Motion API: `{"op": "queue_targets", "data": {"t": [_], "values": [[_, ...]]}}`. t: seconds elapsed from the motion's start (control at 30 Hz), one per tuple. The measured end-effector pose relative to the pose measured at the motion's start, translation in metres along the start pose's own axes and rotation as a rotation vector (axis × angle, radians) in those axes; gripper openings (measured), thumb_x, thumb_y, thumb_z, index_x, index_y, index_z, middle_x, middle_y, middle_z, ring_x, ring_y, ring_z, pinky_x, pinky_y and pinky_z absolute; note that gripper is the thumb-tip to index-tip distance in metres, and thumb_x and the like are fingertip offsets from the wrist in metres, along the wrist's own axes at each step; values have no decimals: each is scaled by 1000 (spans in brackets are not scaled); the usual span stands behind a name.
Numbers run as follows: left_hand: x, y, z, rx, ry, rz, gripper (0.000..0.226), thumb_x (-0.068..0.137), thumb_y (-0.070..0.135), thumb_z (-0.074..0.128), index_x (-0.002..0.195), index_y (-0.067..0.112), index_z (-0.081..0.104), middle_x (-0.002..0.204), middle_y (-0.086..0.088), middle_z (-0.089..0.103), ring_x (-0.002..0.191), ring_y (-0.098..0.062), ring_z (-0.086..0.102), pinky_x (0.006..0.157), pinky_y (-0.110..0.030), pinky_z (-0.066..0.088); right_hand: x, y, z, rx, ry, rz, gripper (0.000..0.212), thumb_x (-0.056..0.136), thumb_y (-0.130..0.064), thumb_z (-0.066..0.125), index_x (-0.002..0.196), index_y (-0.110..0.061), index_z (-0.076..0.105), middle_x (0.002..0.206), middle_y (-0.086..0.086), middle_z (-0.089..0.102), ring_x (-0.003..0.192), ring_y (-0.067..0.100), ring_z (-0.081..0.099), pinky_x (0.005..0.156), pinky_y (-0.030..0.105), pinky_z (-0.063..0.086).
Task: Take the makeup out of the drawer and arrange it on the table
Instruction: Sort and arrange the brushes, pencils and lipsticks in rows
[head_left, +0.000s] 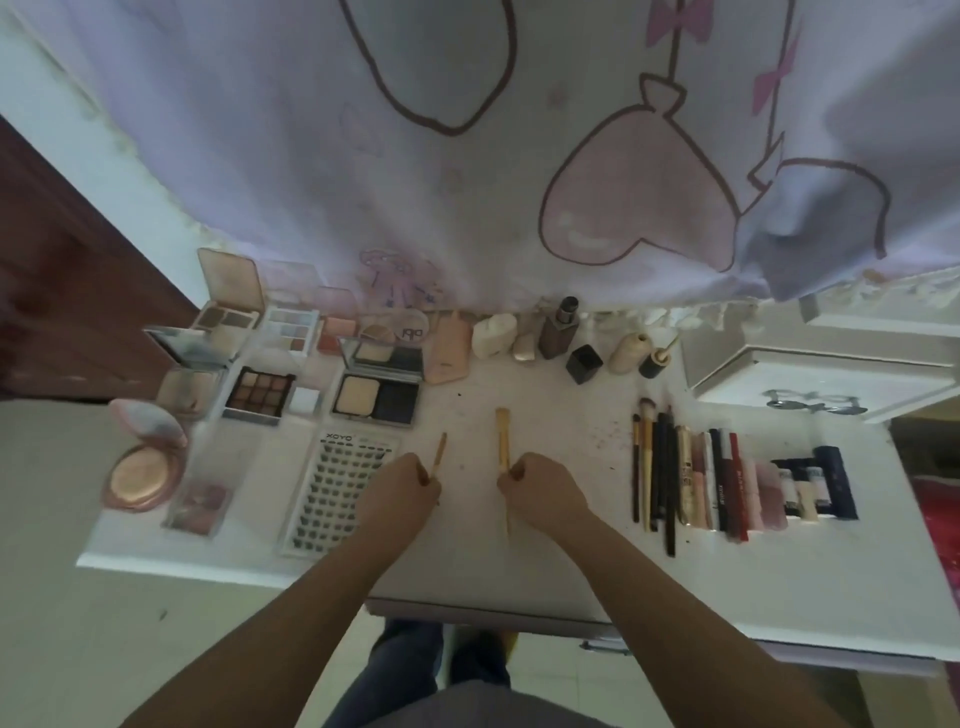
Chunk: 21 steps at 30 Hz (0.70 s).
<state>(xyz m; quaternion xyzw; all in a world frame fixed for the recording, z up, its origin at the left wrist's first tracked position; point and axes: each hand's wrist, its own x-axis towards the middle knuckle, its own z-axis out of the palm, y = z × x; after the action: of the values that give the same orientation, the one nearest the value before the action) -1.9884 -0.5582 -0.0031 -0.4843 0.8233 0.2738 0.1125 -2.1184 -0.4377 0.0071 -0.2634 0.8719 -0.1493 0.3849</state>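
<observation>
A single wide-angle head view looks forward and steeply down from above the near edge of the white table (519, 582), close enough that both forearms enter from 6 o'clock and reach the middle. It faces the patterned curtain (467, 182) hanging along the table's far side at 12 o'clock. Floor (78, 571) shows at 8 o'clock, edges bowed by the lens.

On the table (545, 566), the lash tray (332, 493) serves as the landmark. Behind it lies a powder compact (376, 397), with an eyeshadow palette (258, 393) left of that. Left of the tray sits a round compact (141, 475). Right of it, the left hand (397, 491) and right hand (540, 491) each hold a brush, and further right lies a row of pencils and tubes (727, 480). Bottles (558, 332) stand behind, to the right.
</observation>
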Motion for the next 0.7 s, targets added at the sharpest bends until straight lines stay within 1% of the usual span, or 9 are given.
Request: {"op": "queue_targets", "data": {"t": [0.07, 0.13, 0.2, 0.33, 0.43, 0.53, 0.63, 0.67, 0.7], "values": [[-1, -10, 0, -11, 20, -35, 17, 89, 30, 54, 76, 22, 47, 70, 6, 50, 63, -12, 50, 54, -26, 39, 0, -18, 19, 78, -17, -6, 21, 92, -36, 48, 81, -19, 46, 73, -7, 46, 67, 10, 45, 56, 24, 34], [0, -12, 2, -8, 39, -37, 16, 89, 30, 53, 79, 19, 48, 68, 7, 46, 64, -12, 48, 52, -26, 35, 1, -32, 31, 107, -16, -8, 20, 92, -36, 48, 82, -18, 46, 78, -4, 50, 74, 13, 49, 61, 26, 38], [3, -11, 2, 6, 55, -19, 15, 90, 30, 52, 82, 17, 48, 69, 7, 44, 64, -12, 47, 51, -25, 32, 1, -41, 38, 45, -1, -8, 20, 93, -36, 47, 86, -17, 46, 86, 0, 54, 79, 16, 51, 66, 28, 39], [8, -10, -1, 9, 22, 1, 18, 92, 31, 51, 87, 14, 50, 80, 0, 51, 72, -18, 50, 61, -28, 40, -2, -47, 45, -172, 64, -67, 23, 95, -36, 43, 94, -14, 50, 95, 5, 61, 85, 21, 57, 66, 29, 40], [7, -9, -3, -14, 51, 17, 20, 91, 35, 53, 85, 17, 48, 84, -2, 58, 74, -18, 53, 64, -30, 43, -4, -45, 41, -188, 69, -84, 31, 96, -42, 40, 95, -14, 53, 93, 4, 61, 86, 21, 59, 72, 31, 44], [2, 9, -4, -54, 83, 136, 19, 90, 38, 54, 83, 22, 44, 84, -2, 62, 77, -20, 58, 67, -31, 46, -5, -27, 20, -196, 152, -39, 34, 95, -47, 40, 95, -16, 55, 90, 2, 62, 77, 18, 54, 67, 29, 42], [-1, 57, 6, -36, 23, 319, 18, 90, 39, 51, 83, 25, 43, 87, -2, 63, 85, -23, 61, 93, -38, 43, -7, 12, -19, -171, 280, 60, 26, 94, -38, 43, 95, -16, 57, 90, 3, 64, 75, 20, 54, 64, 28, 41], [-2, 77, 11, -40, -16, 371, 18, 90, 39, 50, 84, 23, 45, 85, -3, 64, 83, -23, 61, 91, -39, 44, -8, 28, -33, -159, 323, 98, 23, 94, -34, 43, 96, -16, 57, 89, 3, 64, 77, 21, 57, 64, 28, 43], [-3, 96, 18, -45, -63, 416, 19, 91, 38, 48, 86, 21, 47, 85, -5, 65, 81, -25, 61, 82, -37, 48, -9, 44, -47, -145, 358, 133, 21, 95, -31, 43, 96, -16, 57, 87, 3, 64, 76, 21, 60, 65, 29, 47]]}}
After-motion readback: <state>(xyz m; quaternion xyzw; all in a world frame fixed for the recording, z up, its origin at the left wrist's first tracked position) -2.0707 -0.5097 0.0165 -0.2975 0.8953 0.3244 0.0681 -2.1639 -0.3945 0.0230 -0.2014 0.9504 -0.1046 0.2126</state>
